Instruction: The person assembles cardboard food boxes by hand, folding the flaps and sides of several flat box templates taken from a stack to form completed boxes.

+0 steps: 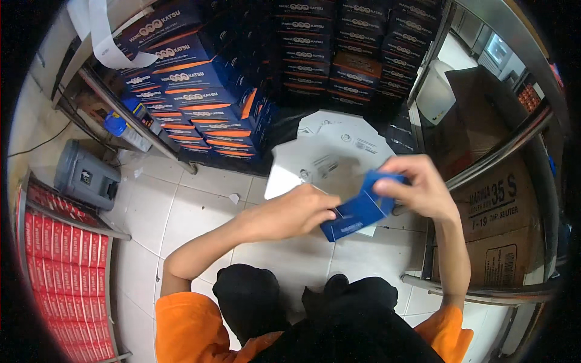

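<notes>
Between your hands, above the tiled floor (145, 218), you have the blue carton (365, 209), its left edge pinched by your left hand (296, 209) and its far-right end gripped between thumb and fingers of your right hand (417, 184); it looks partly folded, with shaping probably left to do. Just beyond lie flat white card sheets (348, 136), apparently unfolded. Farther left, stacked navy-and-orange boxes (206, 100) look already formed, contents hidden, as are those of the grey bin (91, 175).
</notes>
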{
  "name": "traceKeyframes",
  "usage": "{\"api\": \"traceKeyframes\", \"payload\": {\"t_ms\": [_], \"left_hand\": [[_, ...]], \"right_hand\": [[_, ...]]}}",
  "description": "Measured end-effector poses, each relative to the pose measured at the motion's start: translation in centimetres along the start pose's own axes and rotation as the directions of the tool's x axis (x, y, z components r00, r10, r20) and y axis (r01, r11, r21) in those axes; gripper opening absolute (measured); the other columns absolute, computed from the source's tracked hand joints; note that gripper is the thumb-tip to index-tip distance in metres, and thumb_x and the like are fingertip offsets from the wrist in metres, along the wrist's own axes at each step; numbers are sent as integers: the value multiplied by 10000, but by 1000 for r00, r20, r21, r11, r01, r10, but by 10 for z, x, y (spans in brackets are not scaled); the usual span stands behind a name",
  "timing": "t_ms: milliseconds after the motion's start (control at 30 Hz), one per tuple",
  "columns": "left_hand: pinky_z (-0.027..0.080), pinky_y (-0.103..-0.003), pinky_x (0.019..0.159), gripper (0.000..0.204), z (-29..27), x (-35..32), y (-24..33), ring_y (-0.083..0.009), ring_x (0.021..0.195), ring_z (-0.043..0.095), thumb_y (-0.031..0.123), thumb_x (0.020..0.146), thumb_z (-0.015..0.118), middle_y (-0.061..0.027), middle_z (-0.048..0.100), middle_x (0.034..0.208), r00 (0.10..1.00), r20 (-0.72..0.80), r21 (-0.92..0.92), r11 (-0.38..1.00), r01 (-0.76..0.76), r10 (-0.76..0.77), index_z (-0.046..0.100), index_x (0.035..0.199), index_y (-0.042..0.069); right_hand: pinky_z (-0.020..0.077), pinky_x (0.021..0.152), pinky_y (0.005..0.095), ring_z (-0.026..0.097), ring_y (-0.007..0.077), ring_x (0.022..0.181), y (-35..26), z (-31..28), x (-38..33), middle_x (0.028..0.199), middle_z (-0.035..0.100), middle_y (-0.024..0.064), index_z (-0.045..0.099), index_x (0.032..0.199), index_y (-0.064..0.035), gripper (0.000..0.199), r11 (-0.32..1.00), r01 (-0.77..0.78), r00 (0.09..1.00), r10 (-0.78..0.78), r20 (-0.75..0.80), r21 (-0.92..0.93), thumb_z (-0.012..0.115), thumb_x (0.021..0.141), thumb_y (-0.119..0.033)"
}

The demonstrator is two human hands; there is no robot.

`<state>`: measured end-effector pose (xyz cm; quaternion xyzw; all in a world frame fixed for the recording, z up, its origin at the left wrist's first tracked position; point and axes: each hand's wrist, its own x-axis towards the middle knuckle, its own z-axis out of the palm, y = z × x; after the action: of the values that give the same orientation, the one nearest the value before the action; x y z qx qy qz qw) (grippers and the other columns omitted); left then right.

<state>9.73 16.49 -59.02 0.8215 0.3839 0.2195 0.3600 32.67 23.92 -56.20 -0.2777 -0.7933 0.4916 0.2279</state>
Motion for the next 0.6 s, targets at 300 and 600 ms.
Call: {"api": "traceKeyframes", "payload": {"t_ms": [300, 600], "left_hand": [[451, -326, 608, 151, -26, -2, 19, -240, 610, 574, 114, 799, 603, -159, 587, 676, 993, -14, -15, 993, 115, -115, 604, 841, -32], [394, -415, 859, 140, -12, -8, 33, -310, 845, 567, 34, 706, 595, -131, 621, 838, 997, -71, 435, 900, 29, 2, 597, 844, 9]], "right_hand": [[348, 653, 359, 456, 264, 755, -36, 37, -6, 768, 452, 68, 525, 734, -33, 103, 655, 298, 848, -515, -122, -695, 609, 675, -31], [440, 622, 409, 568, 309, 673, -19, 47, -18, 673, 551, 128, 528, 798, -22, 96, 791, 169, 983, -95, 155, -588, 568, 788, -109]]}}
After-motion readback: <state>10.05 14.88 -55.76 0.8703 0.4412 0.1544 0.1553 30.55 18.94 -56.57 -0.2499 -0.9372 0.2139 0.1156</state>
